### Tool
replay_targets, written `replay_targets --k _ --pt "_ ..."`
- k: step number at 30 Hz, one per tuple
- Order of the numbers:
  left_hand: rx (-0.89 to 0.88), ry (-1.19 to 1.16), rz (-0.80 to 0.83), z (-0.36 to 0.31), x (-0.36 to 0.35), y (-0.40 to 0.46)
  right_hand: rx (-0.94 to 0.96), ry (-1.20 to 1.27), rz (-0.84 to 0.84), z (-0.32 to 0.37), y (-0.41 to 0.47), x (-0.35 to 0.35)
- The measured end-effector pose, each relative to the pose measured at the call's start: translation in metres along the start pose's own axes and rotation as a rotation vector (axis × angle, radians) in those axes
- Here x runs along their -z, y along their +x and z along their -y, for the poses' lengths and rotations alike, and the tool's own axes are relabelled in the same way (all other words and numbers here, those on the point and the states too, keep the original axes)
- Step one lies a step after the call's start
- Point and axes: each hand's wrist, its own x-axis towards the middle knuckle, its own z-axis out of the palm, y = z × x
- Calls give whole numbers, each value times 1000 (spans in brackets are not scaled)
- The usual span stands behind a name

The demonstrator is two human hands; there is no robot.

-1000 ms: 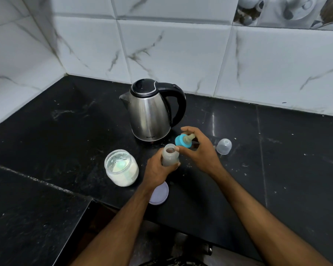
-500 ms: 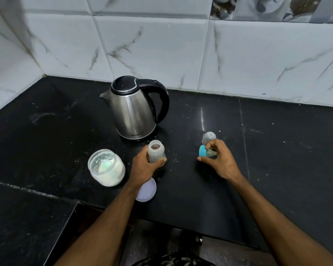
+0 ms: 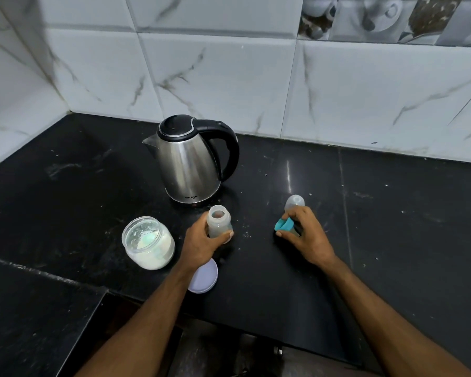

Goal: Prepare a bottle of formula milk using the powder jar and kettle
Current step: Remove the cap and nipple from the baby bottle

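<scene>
We hold the bottle (image 3: 218, 221) upright with our left hand (image 3: 201, 242), fingers and thumb curled round its lower body, its base seemingly on the worktop (image 3: 392, 227) near the middle, a little toward the front edge. Its mouth is open and faces straight up, so its long axis runs vertical.

Our right hand (image 3: 305, 235) is well apart to the right, fingers curled round the teal teat ring (image 3: 284, 224), low over or on the worktop; we cannot tell if it touches down. Just behind that hand stands the clear cap (image 3: 294, 202).

The kettle (image 3: 192, 161) sits just behind the bottle, toward the back wall, with its spout pointing left and its black handle turned to the right. The powder jar (image 3: 148, 242) stands open just left of our left hand, and its pale lid (image 3: 206, 276) lies near the front edge, partly under our left wrist.

What matters next, we judge, is that the kettle handle faces the right hand, which is the free-er one once it lets go of the ring, while the jar lies on the left hand's side. The bottle's open mouth sits between both.
</scene>
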Motion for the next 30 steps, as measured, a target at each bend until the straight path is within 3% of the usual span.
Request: replay_targets --k 10,25,30 --pt "1 1 0 -4 0 -3 63 -215 134 -3 3 8" --pt "10 37 7 0 1 -1 52 -215 75 -1 -4 6" --pt "20 41 40 -6 3 -2 78 -242 -23 7 -6 6"
